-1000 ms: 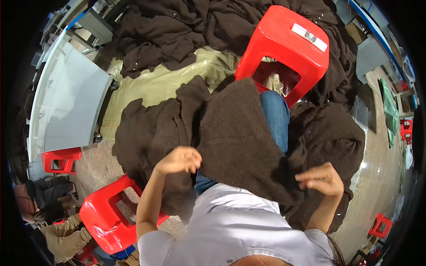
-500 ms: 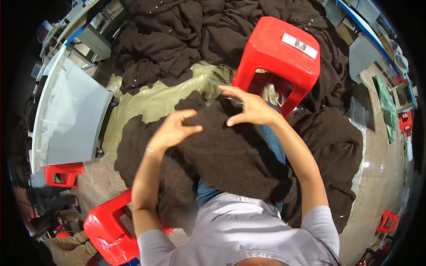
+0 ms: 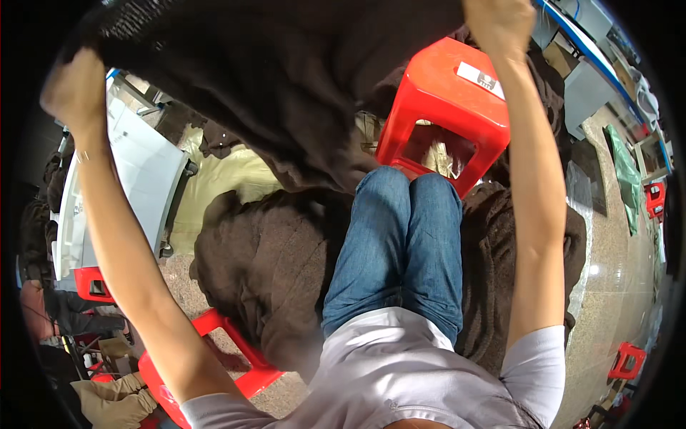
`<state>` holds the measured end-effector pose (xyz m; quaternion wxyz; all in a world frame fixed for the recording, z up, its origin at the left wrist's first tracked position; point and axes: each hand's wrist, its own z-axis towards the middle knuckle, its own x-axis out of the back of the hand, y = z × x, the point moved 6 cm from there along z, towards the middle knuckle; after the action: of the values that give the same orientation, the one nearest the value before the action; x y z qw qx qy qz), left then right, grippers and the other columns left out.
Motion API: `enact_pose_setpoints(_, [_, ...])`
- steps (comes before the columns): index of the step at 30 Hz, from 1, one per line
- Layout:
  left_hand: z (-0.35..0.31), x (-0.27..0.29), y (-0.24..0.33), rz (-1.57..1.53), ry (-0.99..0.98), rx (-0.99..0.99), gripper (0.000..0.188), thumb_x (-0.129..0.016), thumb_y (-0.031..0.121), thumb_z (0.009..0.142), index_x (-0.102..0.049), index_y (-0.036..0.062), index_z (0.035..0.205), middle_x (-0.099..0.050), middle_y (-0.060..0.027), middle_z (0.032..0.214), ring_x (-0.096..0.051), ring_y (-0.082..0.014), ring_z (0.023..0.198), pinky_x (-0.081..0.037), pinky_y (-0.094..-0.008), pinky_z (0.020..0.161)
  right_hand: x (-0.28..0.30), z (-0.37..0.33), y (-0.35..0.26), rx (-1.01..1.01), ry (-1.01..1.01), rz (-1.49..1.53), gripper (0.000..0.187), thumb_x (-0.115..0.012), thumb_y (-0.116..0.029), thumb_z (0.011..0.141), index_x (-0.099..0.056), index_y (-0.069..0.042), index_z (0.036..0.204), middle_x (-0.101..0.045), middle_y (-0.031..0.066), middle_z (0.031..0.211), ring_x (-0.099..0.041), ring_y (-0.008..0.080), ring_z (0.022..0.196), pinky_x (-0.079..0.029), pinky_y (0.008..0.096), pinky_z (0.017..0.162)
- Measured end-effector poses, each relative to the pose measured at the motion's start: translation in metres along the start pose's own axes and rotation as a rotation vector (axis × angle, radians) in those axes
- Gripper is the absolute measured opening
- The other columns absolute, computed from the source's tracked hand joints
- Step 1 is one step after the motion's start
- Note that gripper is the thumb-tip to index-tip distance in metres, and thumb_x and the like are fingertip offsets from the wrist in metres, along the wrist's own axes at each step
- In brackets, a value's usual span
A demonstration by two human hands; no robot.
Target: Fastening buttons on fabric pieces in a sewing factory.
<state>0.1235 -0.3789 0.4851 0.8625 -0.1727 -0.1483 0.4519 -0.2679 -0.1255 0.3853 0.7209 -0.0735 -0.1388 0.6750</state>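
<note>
A dark brown knitted cloth (image 3: pixel 286 79) is stretched wide between my raised hands at the top of the view. My left hand (image 3: pixel 75 89), slightly blurred, is closed on its left end, near a ribbed-looking patch. At the upper right my right hand (image 3: pixel 500 27) grips the other end, its fingers partly cut off by the frame's edge. The lower part of the cloth hangs beyond my knees, over my jeans (image 3: pixel 396 243). More brown knitted cloth (image 3: pixel 268 261) lies heaped at my left, and another heap (image 3: pixel 493 279) at my right.
A red plastic stool (image 3: pixel 454 86) stands just past my knees. Another red stool (image 3: pixel 243 357) is at my lower left, below my arm. A white bin (image 3: pixel 139 168) stands left, beside yellowish sheeting (image 3: pixel 239 171) on the floor. A person's trousers (image 3: pixel 114 404) show at the lower left.
Both hands have moved up and apart, from open above my lap to closed on the cloth. The cloth has been lifted off my lap and spread out, uncovering my jeans.
</note>
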Motion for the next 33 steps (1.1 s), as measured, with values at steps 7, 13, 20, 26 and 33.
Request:
enact_pose_setpoints(7, [-0.172, 0.121, 0.259, -0.901, -0.505, 0.031, 0.021, -0.063, 0.001, 0.067, -0.069, 0.0091, 0.086, -0.056, -0.0057, 0.071, -0.057, -0.0233, 0.065, -0.049, -0.0327, 0.057, 0.156, -0.151, 0.060, 0.084, -0.261, -0.184, 0.044, -0.051, 0.021, 0.062, -0.063, 0.002, 0.099, -0.068, 0.0130, 0.097, -0.067, 0.0256, 0.092, -0.052, 0.0306, 0.083])
enact_pose_setpoints(13, [-0.322, 0.159, 0.380, -1.348, -0.827, 0.376, 0.017, -0.072, 0.001, 0.072, -0.064, 0.0050, 0.087, -0.058, -0.0096, 0.087, -0.058, -0.0277, 0.081, -0.049, -0.0353, 0.068, 0.250, -0.371, 0.089, -0.341, -0.885, -0.392, 0.018, -0.062, 0.004, 0.076, -0.064, -0.005, 0.091, -0.061, 0.0133, 0.086, -0.063, 0.0349, 0.077, -0.051, 0.0361, 0.063])
enact_pose_setpoints(20, [-0.415, 0.175, 0.364, -1.318, -1.042, 1.365, 0.041, -0.062, 0.008, 0.093, -0.039, 0.0053, 0.058, -0.046, 0.0036, 0.057, -0.038, -0.0039, 0.054, -0.032, -0.0222, 0.051, 0.281, -0.440, 0.064, -0.970, -0.629, -0.268, 0.012, -0.066, -0.009, 0.088, -0.067, 0.000, 0.096, -0.064, 0.0064, 0.080, -0.058, 0.0120, 0.069, -0.048, 0.0260, 0.066])
enact_pose_setpoints(26, [-0.405, 0.175, 0.364, -1.246, -0.778, 1.689, 0.011, -0.057, 0.010, 0.097, -0.060, 0.0027, 0.090, -0.062, -0.0005, 0.085, -0.051, -0.0048, 0.070, -0.044, -0.0195, 0.066, 0.225, -0.407, 0.010, -0.984, -0.582, 0.072, 0.011, -0.061, -0.006, 0.093, -0.065, 0.001, 0.100, -0.059, -0.0047, 0.081, -0.049, 0.0028, 0.072, -0.041, 0.0185, 0.066])
enact_pose_setpoints(33, [-0.392, 0.172, 0.378, -1.335, -0.830, 1.581, 0.014, -0.068, 0.006, 0.089, -0.062, 0.0030, 0.102, -0.064, 0.0000, 0.090, -0.053, -0.0049, 0.074, -0.046, -0.0201, 0.070, 0.157, -0.394, -0.079, -0.833, -0.887, 0.426, 0.015, -0.067, 0.002, 0.083, -0.069, -0.001, 0.098, -0.064, 0.0079, 0.080, -0.062, 0.0125, 0.068, -0.048, 0.0238, 0.059])
